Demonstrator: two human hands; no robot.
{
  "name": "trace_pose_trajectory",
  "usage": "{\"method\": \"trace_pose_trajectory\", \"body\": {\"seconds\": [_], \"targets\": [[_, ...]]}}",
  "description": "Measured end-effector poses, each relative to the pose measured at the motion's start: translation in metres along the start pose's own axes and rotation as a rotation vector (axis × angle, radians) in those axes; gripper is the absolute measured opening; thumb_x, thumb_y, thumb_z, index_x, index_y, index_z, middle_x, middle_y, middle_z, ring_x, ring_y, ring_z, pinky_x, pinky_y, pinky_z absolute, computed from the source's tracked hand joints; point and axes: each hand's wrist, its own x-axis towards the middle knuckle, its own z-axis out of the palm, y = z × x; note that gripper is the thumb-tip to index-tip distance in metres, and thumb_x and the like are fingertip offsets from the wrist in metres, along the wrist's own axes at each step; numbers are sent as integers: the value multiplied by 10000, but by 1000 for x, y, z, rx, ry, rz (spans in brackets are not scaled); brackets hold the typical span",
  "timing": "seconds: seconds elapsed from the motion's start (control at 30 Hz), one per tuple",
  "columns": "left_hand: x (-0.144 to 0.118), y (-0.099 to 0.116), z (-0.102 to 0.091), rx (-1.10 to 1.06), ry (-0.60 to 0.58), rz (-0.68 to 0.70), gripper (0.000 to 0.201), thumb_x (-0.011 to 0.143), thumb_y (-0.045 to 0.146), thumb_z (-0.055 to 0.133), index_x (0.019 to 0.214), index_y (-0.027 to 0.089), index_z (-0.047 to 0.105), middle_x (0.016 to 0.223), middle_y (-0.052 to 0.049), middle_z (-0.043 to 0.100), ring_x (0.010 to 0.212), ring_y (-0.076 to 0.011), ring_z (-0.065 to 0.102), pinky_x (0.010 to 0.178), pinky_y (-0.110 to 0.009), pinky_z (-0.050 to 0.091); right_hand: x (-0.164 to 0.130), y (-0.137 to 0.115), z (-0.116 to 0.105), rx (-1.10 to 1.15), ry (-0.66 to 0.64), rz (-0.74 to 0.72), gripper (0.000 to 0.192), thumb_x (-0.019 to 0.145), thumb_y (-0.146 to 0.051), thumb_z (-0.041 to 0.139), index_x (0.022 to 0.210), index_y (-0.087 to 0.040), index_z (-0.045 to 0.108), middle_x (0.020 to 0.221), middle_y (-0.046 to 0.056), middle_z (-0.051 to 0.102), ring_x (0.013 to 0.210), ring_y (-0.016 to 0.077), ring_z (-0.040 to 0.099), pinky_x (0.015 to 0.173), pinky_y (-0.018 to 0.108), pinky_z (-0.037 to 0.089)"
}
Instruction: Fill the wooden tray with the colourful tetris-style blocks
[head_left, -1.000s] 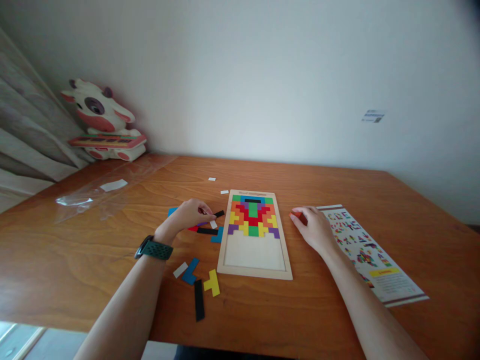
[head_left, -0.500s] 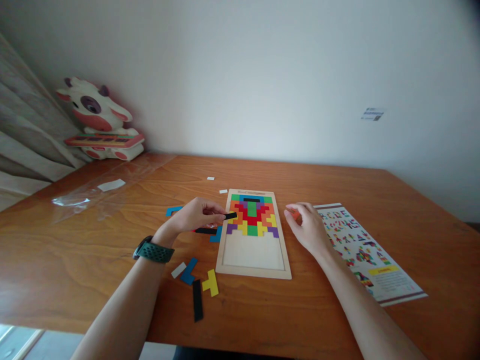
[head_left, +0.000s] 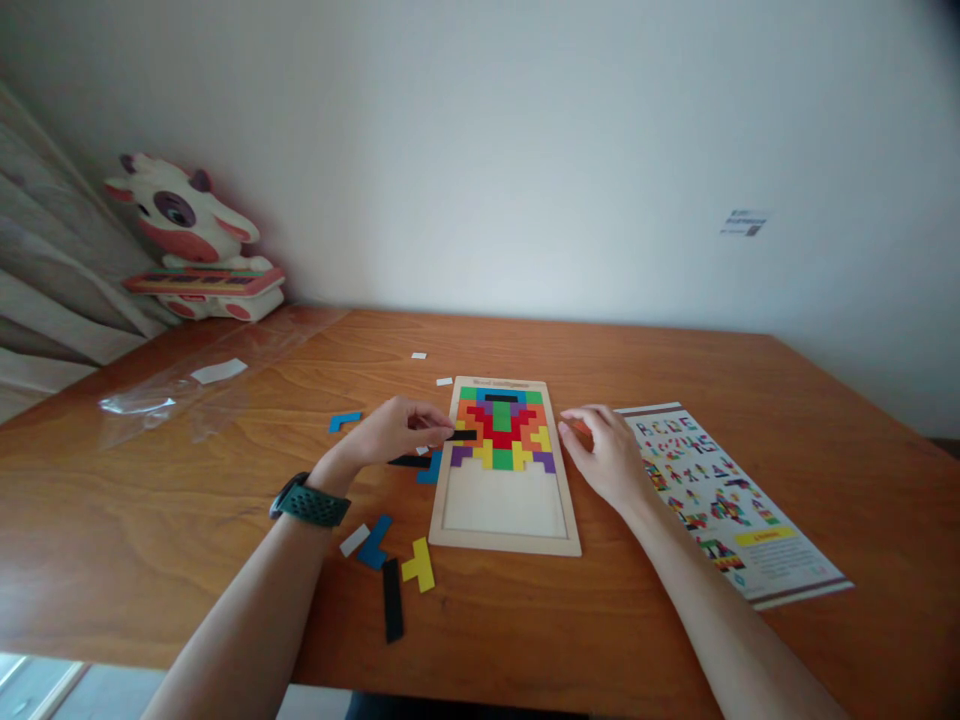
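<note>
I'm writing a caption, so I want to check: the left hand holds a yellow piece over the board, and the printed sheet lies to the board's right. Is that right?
Not quite: the piece in the left hand is black, not yellow, as the head view shows. It is held over the board, and the printed sheet lies to the board's right.

It looked like a room in a home: well beyond the left fingers (head_left: 433, 436), to their left, a cow-shaped toy keyboard (head_left: 199, 245) stood beside a curtain (head_left: 52, 290); just left of the right fingers (head_left: 579, 452) lay a colourful puzzle board (head_left: 502, 505), and a pale wall (head_left: 487, 180) rose past them behind a wooden table (head_left: 150, 540).
</note>
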Motion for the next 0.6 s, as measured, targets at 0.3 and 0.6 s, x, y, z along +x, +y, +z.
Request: {"method": "trace_pose_trajectory", "body": {"seconds": [0.3,0.6], "targets": [[-1,-6,-20,1,451,-105,537,738,538,689,1100,143,723,971,-75,744,781,-177,655,649,-261,505,-3,27,2,-136,31,154,251,931,-406,552,995,-205,688,974,107,688,965,290,634,863,439,496],[-18,-4,-42,152,91,-131,471,752,555,619,1019,190,751,817,-34,727,710,-172,631,616,-247,472,-2,23,2,-60,24,121,243,929,-401,546,980,-209,687,975,107,694,915,278,648,863,447,515]]}}
